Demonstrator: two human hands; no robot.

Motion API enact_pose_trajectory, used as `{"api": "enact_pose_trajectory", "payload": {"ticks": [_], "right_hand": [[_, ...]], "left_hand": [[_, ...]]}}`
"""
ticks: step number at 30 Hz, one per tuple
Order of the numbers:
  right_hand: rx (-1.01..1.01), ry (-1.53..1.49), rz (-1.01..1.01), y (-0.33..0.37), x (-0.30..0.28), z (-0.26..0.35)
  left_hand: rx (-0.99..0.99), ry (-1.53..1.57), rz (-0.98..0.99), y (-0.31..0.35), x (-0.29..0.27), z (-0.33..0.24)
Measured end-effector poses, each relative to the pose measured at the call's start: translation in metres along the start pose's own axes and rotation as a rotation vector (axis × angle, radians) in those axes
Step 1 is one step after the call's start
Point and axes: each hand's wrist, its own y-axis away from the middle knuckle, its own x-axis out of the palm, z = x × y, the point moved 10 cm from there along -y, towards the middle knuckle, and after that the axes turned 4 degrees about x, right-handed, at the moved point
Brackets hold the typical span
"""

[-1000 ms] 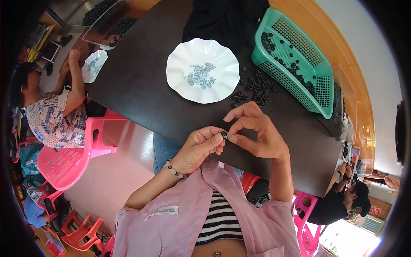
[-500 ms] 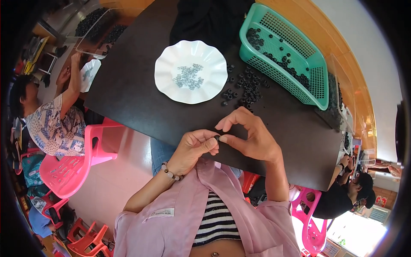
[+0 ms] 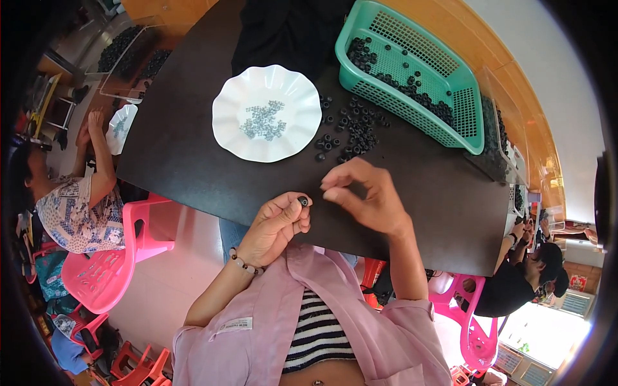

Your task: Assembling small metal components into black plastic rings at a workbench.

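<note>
My left hand (image 3: 273, 226), wearing a bead bracelet, pinches a small black ring-shaped part (image 3: 303, 201) between thumb and fingers, its round opening showing. Just to the right, my right hand (image 3: 376, 202) hovers over the table with thumb and index finger brought together; anything between those tips is too small to make out. Beyond my hands lies a white scalloped plate (image 3: 225, 132) with many tiny clear pieces (image 3: 264, 120) in its middle. A loose pile of black round parts (image 3: 360, 127) is spread on the table between the plate and a green perforated basket (image 3: 402, 108) holding more of them.
Dark cloth (image 3: 283, 32) lies at the far side of the brown table (image 3: 193, 183). A clear bin (image 3: 502, 154) stands right of the basket. One person (image 3: 84, 206) sits at left near a pink chair (image 3: 96, 276); another person (image 3: 508, 289) works at far right.
My right hand has drawn away from the black part, which my left hand keeps and has turned so its opening shows. The whole scene has shifted slightly left.
</note>
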Motion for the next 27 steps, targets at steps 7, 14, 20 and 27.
{"api": "enact_pose_trajectory", "payload": {"ticks": [7,14,20,27], "right_hand": [[0.143,0.306,-0.457,0.006,-0.112,-0.056],[0.081,0.394,-0.523,0.011,-0.113,-0.072],[0.018,0.518,-0.492,0.003,-0.104,-0.066],[0.007,0.588,-0.487,-0.002,-0.101,-0.071]], "left_hand": [[-0.01,0.094,-0.004,-0.001,-0.002,-0.002],[-0.015,0.092,-0.01,-0.001,-0.002,0.0],[-0.013,0.069,-0.006,-0.002,-0.002,0.001],[-0.009,0.065,-0.005,-0.005,-0.001,-0.002]]}}
